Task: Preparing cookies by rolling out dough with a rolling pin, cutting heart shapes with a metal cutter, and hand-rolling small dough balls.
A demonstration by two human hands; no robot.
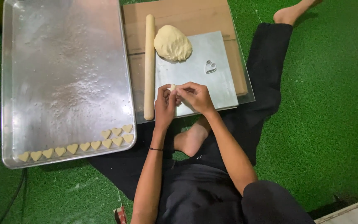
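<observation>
At centre frame, the left hand (pixel 165 108) and right hand (pixel 196 97) meet, their fingers (pixel 184 88) pinching a small piece of dough (pixel 172 87) between them above the metal board (pixel 199 70); the step in hand appears to be shaping. Lower left, heart-shaped cut-outs (pixel 85 146) line the baking tray (pixel 63 41). Farther up lie the rolling pin (pixel 149 66), heart cutter (pixel 210 66) and dough mound (pixel 172 42).

Thirteen dough hearts (pixel 72 148) (one tray (pixel 63 62)), one cutter (pixel 210 66)
</observation>
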